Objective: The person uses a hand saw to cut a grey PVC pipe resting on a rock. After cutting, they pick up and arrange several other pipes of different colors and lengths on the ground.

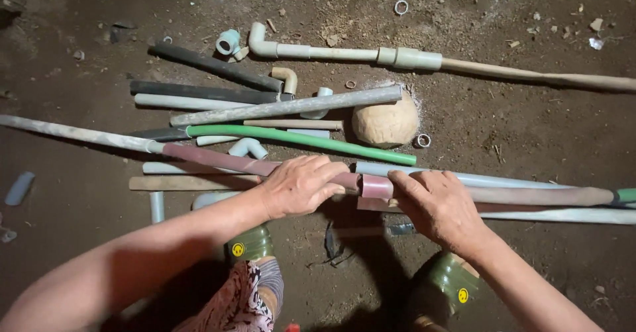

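Left hand (301,185) is wrapped over a long reddish-brown pipe (218,160), fingers curled round it right next to a shiny pinkish coupling (376,186). Right hand (437,206) sits on the other side of that coupling, fingers closed down on the pipe there. The pipe lies across the dirt floor (530,127), just in front of the person's green boots (450,282). Behind it there's a heap of offcuts: a green pipe (298,139), a grey pipe (285,105), black ones, some elbows, and a roundish stone (385,123) touching the grey one
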